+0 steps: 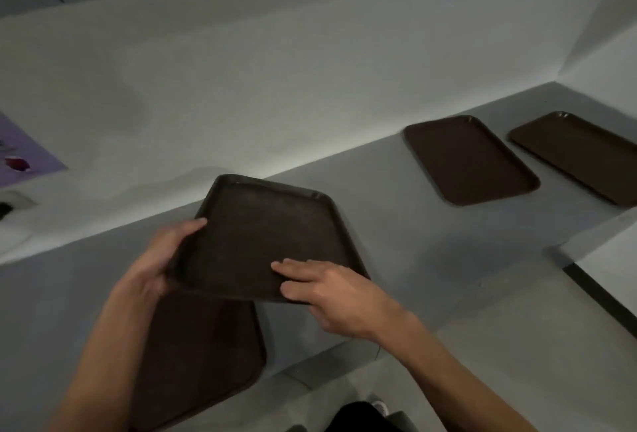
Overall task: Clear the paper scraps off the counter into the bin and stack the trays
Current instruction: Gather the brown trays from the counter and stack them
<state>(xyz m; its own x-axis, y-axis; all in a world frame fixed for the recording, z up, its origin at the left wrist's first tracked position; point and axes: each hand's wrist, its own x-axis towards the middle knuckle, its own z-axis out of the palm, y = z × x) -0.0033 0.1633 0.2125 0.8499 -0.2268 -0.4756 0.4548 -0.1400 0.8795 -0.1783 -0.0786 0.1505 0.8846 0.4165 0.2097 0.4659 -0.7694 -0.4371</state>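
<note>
Centre of the frame: a brown tray (262, 238) is up off the grey tabletop (396, 231), tilted, held from both sides. The left hand (158, 259) grips its left edge, thumb curled over the rim on top. The right hand (334, 297) holds the near right corner, fingers laid across the top surface, thumb hidden underneath. Below it, at lower left, a second tray (196, 355) lies flat on the tabletop, partly covered by the raised one. Over at the right, a third tray (468, 161) and a fourth tray (582, 155) lie side by side, apart. A purple poster (24, 152) sits at the left edge, on the wall.
</note>
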